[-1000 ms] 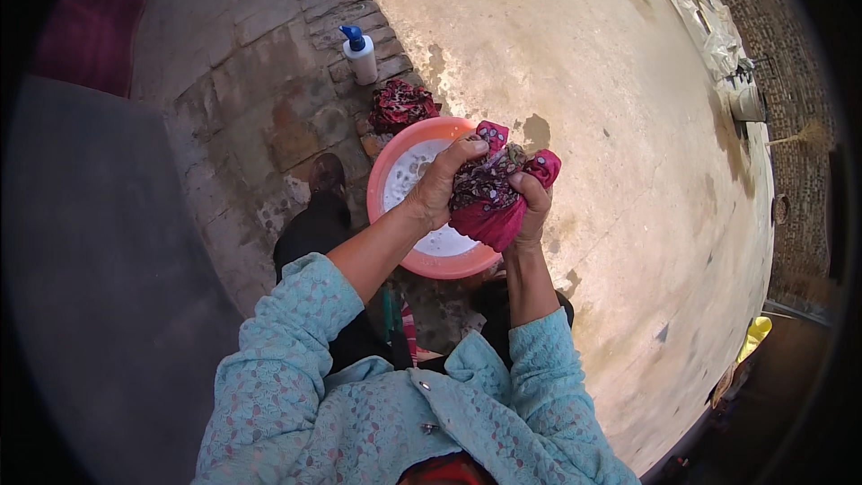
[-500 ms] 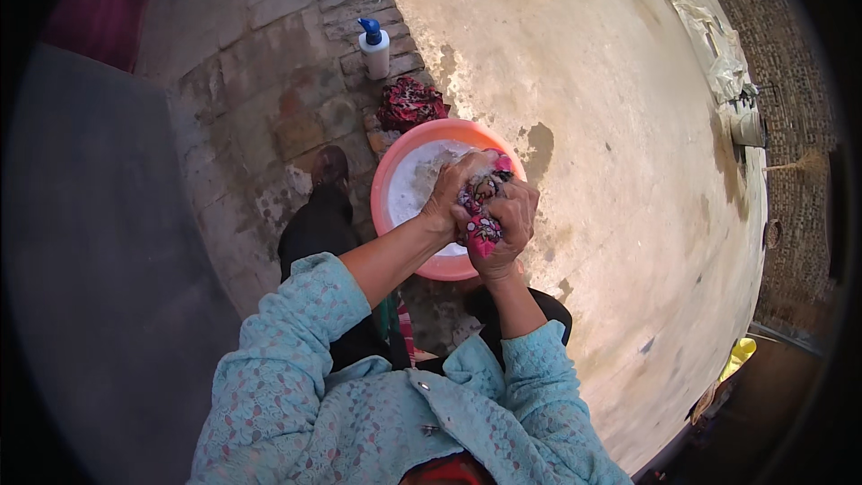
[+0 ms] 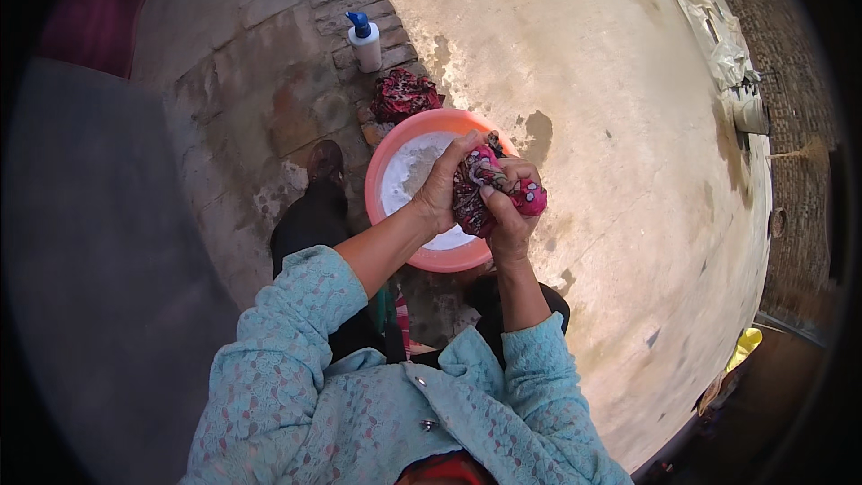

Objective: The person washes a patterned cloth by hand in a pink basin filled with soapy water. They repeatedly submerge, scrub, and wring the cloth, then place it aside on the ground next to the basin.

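Bunched between both my hands is a patterned cloth point(image 3: 474, 193) in pink, black and white. My left hand point(image 3: 440, 184) is closed round its left side, fingers over the top. On the other side, my right hand point(image 3: 514, 220) grips it, thumb pressed across the front, and a pink end pokes out past the fingers. Both hands are above the right part of an orange-pink basin point(image 3: 379, 175). White suds point(image 3: 409, 171) cover the water inside. The cloth hides the basin's right side.
Beyond the basin lies a crumpled dark-red patterned cloth point(image 3: 404, 96). A white pump bottle point(image 3: 365, 47) with a blue top stands past it on the bricks. Pale concrete point(image 3: 628, 171) stretches right, with wet patches. My dark shoe point(image 3: 326, 162) is left of the basin.
The cloth has been turned and bunched differently; more of it now shows between my hands. My right thumb has come across its front, and the pink end now points right.
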Demonstrator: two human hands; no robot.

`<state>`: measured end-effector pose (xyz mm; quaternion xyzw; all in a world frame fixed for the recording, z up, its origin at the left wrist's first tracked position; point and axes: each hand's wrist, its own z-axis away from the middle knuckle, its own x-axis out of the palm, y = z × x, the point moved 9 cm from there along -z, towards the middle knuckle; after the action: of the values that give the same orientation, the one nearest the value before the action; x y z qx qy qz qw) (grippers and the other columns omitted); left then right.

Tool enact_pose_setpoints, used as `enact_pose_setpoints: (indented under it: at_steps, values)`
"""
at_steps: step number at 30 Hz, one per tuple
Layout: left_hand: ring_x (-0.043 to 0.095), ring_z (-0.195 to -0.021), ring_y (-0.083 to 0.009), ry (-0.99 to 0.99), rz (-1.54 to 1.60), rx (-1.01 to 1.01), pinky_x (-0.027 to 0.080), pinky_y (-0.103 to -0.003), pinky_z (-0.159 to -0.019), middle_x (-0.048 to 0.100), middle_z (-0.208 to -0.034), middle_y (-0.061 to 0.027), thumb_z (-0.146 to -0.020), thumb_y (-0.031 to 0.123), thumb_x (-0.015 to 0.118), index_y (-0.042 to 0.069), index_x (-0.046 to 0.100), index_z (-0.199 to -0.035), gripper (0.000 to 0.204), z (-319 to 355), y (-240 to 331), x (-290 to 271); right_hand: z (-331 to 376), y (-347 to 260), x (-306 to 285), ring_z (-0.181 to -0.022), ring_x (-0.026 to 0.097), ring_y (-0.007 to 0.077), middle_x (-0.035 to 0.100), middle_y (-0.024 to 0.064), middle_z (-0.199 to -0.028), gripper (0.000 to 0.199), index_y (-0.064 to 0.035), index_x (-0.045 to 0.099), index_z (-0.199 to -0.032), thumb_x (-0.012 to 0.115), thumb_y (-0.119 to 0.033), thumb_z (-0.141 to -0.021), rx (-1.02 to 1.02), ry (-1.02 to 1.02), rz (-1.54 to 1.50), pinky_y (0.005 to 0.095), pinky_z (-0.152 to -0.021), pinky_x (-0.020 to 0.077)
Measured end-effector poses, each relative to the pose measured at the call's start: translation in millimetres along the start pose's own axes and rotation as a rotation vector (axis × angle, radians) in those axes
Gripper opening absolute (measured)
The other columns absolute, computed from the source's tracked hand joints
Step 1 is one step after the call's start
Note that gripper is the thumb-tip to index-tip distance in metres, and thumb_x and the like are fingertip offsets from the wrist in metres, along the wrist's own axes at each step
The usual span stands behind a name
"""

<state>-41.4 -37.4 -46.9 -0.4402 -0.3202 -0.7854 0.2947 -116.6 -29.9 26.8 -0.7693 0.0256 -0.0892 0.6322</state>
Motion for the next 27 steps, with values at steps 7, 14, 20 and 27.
enact_pose_setpoints:
  at_steps: [7, 14, 20, 27]
  values:
    - [0.062, -0.085, -0.0141, 0.024, 0.110, 0.004, 0.051, -0.030, -0.079, 0.064, -0.093, -0.0029, -0.086, 0.037, 0.056, 0.010, 0.059, -0.101, 0.031, 10.7, -2.7, 6.3, -15.6, -12.2, 2.4, -0.115, 0.045, 0.0309, 0.046, 0.0192, -0.122, 0.020, -0.0067, 0.059, -0.091, 0.063, -0.014, -0.073, -0.274, -0.123, 0.486, 0.0405, -0.097, 0.0359]
    - [0.055, -0.076, -0.0094, 0.051, -0.384, 0.224, 0.046, -0.024, -0.071, 0.059, -0.083, -0.0023, -0.085, 0.034, 0.058, 0.007, 0.059, -0.088, 0.027, 22.3, 32.5, 11.0, 53.2, -39.9, 45.5, -0.118, 0.041, 0.0424, 0.029, 0.0204, -0.137, 0.061, -0.0224, 0.053, -0.117, 0.069, -0.057, -0.069, -0.649, -0.280, 0.753, 0.0545, -0.099, 0.0298]
    - [0.053, -0.070, -0.0096, 0.136, -0.680, 0.493, 0.045, -0.025, -0.066, 0.058, -0.075, -0.0024, -0.082, 0.025, 0.058, 0.001, 0.059, -0.085, 0.024, 30.8, 28.1, 21.8, 41.5, -31.2, 13.4, -0.104, 0.043, 0.0312, 0.045, 0.0161, -0.107, 0.048, -0.0092, 0.044, -0.109, 0.058, -0.047, -0.081, -0.495, 0.058, 0.610, 0.0481, -0.092, 0.0359]
    - [0.060, -0.070, -0.0282, 0.439, -0.954, 0.550, 0.047, -0.036, -0.065, 0.060, -0.076, -0.0154, -0.070, 0.029, 0.065, 0.003, 0.060, -0.081, 0.028, 30.9, 40.1, 23.5, 15.9, 0.7, -3.1, -0.083, 0.051, 0.0159, 0.050, 0.0071, -0.089, 0.018, -0.0073, 0.044, -0.091, 0.049, -0.020, -0.080, 0.128, 0.206, -0.013, 0.0312, -0.078, 0.0431]
